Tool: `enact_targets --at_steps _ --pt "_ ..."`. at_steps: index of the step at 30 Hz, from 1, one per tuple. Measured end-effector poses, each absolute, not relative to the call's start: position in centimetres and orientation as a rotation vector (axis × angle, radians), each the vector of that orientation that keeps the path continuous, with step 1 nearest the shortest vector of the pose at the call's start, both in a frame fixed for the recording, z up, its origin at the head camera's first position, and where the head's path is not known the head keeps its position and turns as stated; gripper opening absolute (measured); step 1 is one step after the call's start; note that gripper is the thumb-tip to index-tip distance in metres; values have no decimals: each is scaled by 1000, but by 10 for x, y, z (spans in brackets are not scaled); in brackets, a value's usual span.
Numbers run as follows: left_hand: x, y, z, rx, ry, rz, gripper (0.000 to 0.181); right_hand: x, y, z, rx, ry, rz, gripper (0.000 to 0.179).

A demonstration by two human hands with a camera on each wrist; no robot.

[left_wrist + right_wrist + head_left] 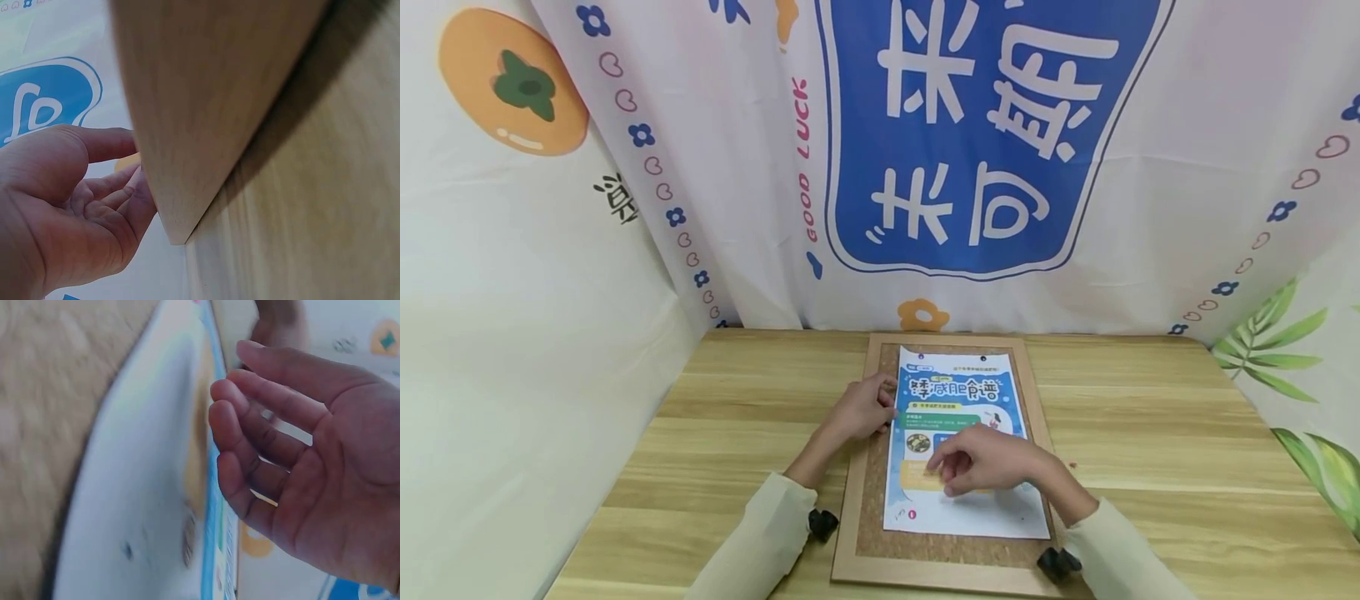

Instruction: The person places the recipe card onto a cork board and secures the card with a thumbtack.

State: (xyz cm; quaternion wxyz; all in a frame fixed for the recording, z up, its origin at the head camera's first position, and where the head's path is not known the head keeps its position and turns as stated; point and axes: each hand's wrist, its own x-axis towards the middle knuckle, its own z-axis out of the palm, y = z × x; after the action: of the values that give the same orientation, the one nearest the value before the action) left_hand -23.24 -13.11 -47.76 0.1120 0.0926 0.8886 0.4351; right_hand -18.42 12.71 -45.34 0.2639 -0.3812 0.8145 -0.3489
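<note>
A printed poster sheet (966, 515) with blue borders and Chinese lettering lies on a wood-framed cork board (951, 550). Two dark pushpins (983, 358) sit at its top edge. My left hand (865, 407) is at the sheet's left edge with bent fingers. In the left wrist view, the board's wooden frame (200, 112) hides those fingertips, so whether they pinch anything is unclear. Over the lower middle of the sheet hovers my right hand (988, 458). Its fingers are loosely curled and hold nothing, as the right wrist view shows beside the sheet (131, 469).
Under the board is a wood-grain table (1150, 467). A tiny reddish object (1072, 465) lies right of the board. Behind the table hangs a white printed curtain (737, 208) with a large blue sign. Black devices (823, 525) are worn at both wrists.
</note>
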Motion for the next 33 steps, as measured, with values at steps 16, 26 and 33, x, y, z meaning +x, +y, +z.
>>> enact_targets --at_steps 16,26,33 --pt "-232 -132 -479 239 2615 1272 45 -176 200 -458 -794 2370 -1095 36" --pt "-232 -131 -478 242 2609 1269 44 -171 237 -458 -740 2491 -1091 33" --pt "-232 -130 -479 262 2612 1276 44 -167 268 -459 -702 2596 -1054 34"
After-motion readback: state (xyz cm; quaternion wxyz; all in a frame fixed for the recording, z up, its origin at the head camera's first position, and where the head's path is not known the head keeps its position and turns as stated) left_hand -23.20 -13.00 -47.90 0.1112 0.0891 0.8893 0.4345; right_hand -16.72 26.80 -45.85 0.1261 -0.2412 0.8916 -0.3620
